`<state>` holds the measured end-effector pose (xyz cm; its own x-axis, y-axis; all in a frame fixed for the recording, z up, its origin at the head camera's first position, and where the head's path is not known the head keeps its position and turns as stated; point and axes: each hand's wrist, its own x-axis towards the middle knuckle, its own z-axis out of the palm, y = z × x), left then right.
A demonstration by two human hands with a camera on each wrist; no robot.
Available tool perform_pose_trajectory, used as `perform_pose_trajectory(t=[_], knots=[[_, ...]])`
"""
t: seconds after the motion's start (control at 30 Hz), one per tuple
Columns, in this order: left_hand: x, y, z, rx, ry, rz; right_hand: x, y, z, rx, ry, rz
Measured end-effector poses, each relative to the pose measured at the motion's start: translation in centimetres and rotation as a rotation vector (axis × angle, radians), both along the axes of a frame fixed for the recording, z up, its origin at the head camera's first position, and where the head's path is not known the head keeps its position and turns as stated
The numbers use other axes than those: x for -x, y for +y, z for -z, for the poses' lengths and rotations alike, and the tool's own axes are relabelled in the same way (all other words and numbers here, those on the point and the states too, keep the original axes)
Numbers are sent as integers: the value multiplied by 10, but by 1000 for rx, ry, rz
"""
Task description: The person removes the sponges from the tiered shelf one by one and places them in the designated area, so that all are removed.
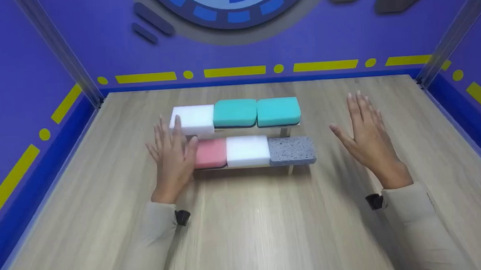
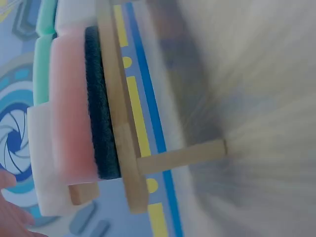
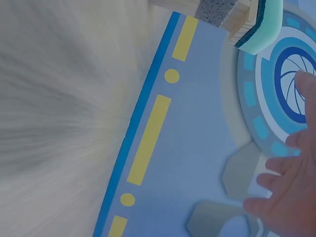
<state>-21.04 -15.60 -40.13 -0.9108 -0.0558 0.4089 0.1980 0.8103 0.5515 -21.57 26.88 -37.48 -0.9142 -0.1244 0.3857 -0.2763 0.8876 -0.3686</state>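
My left hand (image 1: 171, 158), fingers spread, hovers at the left end of two small wooden racks and overlaps the pink sponge (image 1: 211, 153) in the head view. In the left wrist view that pink sponge (image 2: 74, 108) shows a dark green scouring layer (image 2: 101, 103) against the wood. Beside it on the front rack sit a white sponge (image 1: 247, 150) and a grey speckled pumice-like block (image 1: 292, 150). The rear rack bears a white block (image 1: 192, 119) and two teal sponges (image 1: 235, 112). Well right of the racks, my right hand (image 1: 368, 137) is held up with straight fingers, holding nothing.
The racks stand on thin wooden legs (image 2: 182, 157) on a light wood-grain table (image 1: 246, 230). Blue walls (image 1: 235, 56) with yellow markings close off the back and both sides, with metal posts (image 1: 62, 54) at the corners.
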Motion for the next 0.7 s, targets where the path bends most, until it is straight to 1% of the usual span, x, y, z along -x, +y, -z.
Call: perform_pose_trajectory(t=[0.13,0.23,0.33,0.4,0.5,0.63,0.7], knots=[[-1,-8,4,-201,-28,-4,7,-4,-7,14,-14,-53],[1,-14,10,-393,-55,-12,13,-7,-12,13,-20,-93],[4,-21,16,-572,-105,-18,20,-10,-16,-6,-36,-140],[6,-25,21,-663,-150,-21,24,-13,-19,-18,-61,-170],[8,-30,27,-820,-207,2,30,-17,-23,-23,-110,-219],[9,-34,35,-1105,-256,74,37,-23,-28,3,-182,-277],[9,-34,40,-1230,-278,106,40,-27,-30,19,-216,-295]])
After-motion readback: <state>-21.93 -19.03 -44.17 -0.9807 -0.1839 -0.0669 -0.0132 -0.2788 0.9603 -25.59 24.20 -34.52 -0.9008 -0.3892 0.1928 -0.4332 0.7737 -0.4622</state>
